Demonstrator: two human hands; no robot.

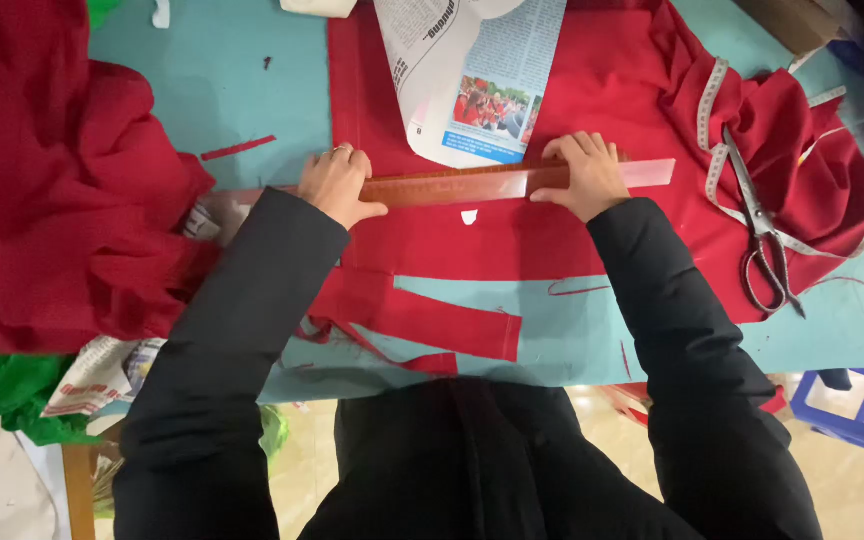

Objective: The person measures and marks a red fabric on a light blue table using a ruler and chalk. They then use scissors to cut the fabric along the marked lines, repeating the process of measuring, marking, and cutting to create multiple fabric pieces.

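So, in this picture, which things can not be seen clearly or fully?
Head view only:
- Ruler: its ends are covered by the left hand and right hand; markings are too small.
- Newspaper pattern: cut off by the top edge.
- Scissors: blade tips lost against the red fabric.
- Blue crate: cut off at the right edge.

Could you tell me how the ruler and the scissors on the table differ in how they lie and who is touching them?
The ruler lies crosswise, level with the table edge; the scissors lie lengthwise, blades away from the person. The ruler is pressed down by the left hand and right hand; the scissors lie untouched, off to the right. Both rest on red fabric.
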